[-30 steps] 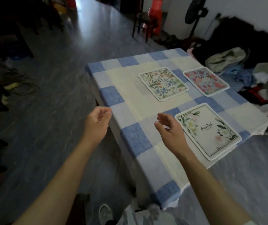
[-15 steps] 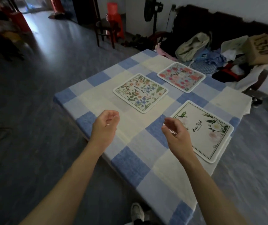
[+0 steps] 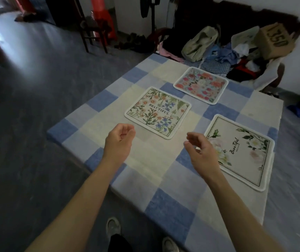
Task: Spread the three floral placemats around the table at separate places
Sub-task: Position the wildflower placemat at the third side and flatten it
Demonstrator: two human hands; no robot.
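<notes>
Blue-and-cream checked cloth covers the worktop (image 3: 145, 160), where three floral placemats lie apart: white "Beautiful" mat (image 3: 243, 151) at the right edge, leafy "BEAUTIFUL" mat (image 3: 157, 111) centrally, pink mat (image 3: 201, 85) farthest. Left hand (image 3: 118, 140) hovers loosely curled, empty; right hand (image 3: 202, 153) hovers half-open, empty.

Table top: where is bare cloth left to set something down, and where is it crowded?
The checked tablecloth is bare along the near edge, below both hands, and on the left strip beside the BEAUTIFUL placemat. A smaller patch lies at the far right corner, past the white-flower placemat. The middle and far side are crowded: those two and the pink-flower placemat sit close together.
</notes>
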